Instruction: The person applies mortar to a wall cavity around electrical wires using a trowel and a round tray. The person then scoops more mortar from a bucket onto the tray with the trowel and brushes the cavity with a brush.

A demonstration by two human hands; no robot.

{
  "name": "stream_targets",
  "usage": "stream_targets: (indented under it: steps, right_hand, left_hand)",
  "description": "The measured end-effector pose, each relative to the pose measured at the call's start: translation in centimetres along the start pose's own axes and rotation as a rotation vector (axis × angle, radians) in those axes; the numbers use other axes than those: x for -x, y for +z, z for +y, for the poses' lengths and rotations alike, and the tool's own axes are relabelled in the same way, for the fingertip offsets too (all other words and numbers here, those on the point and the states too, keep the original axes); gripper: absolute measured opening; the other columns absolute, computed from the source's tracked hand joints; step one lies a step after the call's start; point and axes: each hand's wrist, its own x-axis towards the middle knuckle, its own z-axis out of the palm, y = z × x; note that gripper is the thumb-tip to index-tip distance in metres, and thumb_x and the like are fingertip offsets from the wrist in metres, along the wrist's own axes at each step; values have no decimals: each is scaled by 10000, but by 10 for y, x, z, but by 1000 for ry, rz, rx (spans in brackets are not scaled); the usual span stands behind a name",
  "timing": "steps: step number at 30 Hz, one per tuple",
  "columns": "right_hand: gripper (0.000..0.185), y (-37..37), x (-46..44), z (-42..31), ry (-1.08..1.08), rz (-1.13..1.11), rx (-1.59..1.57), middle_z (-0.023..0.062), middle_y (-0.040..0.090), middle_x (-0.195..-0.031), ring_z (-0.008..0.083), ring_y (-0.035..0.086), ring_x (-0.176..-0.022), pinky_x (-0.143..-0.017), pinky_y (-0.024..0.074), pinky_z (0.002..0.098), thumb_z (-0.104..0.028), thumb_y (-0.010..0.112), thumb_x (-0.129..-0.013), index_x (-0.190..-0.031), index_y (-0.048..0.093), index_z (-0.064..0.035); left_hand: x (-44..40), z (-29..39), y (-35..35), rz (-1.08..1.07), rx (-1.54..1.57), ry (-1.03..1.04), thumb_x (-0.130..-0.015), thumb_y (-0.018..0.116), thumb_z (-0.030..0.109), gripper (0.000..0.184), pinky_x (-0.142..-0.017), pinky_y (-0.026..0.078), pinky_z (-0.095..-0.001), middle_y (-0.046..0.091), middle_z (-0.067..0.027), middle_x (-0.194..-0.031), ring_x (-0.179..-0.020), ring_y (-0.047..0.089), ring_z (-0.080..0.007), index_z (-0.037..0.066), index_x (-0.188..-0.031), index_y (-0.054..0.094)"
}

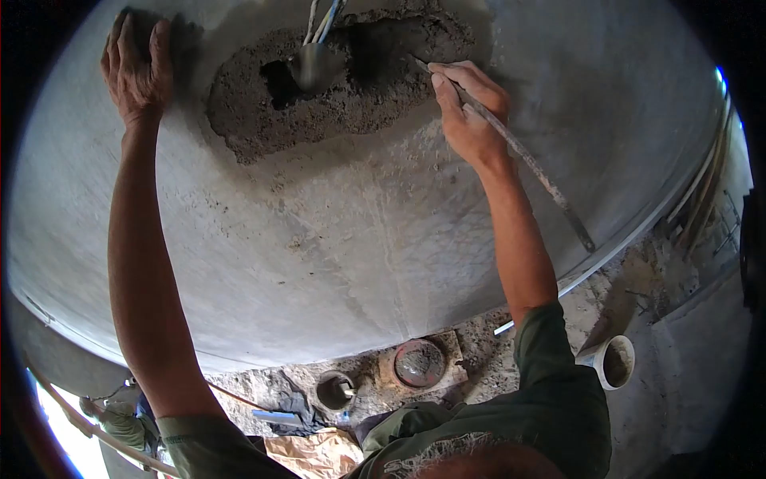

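My right hand is closed around a long thin tool crusted with mortar. The tool's tip reaches the right part of a rough, dark recess in the smooth grey wall. Several cables come out of the recess at the top, by a shiny, blurred round piece next to a square dark hole. To the left of the recess, my left hand lies against the wall with its fingers stretched out.
Below the wall, a round container of mortar and a dark bucket stand on the rubble-strewn floor. A white bucket is at the right. Another person is at the lower left, near a long pole.
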Motion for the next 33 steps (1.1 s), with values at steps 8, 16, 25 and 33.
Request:
stream_targets:
  steps: [8,16,25,33]
  right_hand:
    - [109,2,-3,2,88,-115,-87,112,691,-840,159,658,-694,-622,523,276,-13,624,-883,-947,704,23]
    - [120,-5,0,-29,358,-132,-350,103,666,-814,149,626,-672,-598,490,262,-31,611,-906,-961,695,34]
    - [189,-72,146,-67,69,6,-2,139,640,-873,231,611,-678,-574,475,302,35,595,-897,-1083,630,26]
    - [182,-229,579,-105,1064,-544,672,226,613,-823,393,606,-805,-705,476,489,-148,542,-904,-874,651,-5]
  left_hand:
    - [0,-3,1,28,-5,46,-942,456,595,710,-1160,232,-398,438,-110,-1484,-1388,357,-287,55,-1403,484]
    - [-1,0,0,34,-12,37,-952,478,543,669,-1150,249,-397,444,-126,-1478,-1385,362,-293,47,-1401,483]
    - [-4,8,-4,-55,-25,38,-944,491,542,710,-1157,233,-419,425,-143,-1484,-1391,338,-317,-7,-1392,459]
    - [-5,8,-6,-72,21,12,-926,520,551,720,-1139,257,-430,438,-177,-1469,-1369,370,-333,-9,-1377,485]
